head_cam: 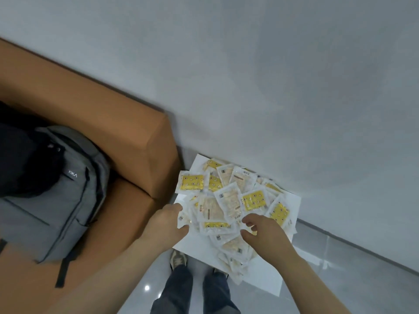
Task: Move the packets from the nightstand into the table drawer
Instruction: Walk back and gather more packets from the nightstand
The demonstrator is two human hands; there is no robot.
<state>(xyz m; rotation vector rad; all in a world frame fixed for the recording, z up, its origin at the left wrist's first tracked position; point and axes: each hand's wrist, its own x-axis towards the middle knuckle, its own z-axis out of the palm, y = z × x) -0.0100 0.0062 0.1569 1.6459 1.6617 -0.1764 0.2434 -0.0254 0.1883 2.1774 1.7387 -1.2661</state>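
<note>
Several clear packets (pixel 229 201), some with yellow contents and some pale, lie heaped on the white nightstand (pixel 292 201) against the wall. My left hand (pixel 166 223) is at the heap's left edge, finger and thumb closed round the edges of a few packets. My right hand (pixel 263 232) hovers over the middle right of the heap with fingers bent and thumb apart from them; no packet is clearly held between them. The table drawer is not in view.
An orange sofa (pixel 127 132) stands directly left of the nightstand, with a grey backpack (pixel 65 196) and a dark garment on its seat. My legs and shoes (pixel 179 260) are on the glossy grey floor in front. A grey wall runs behind.
</note>
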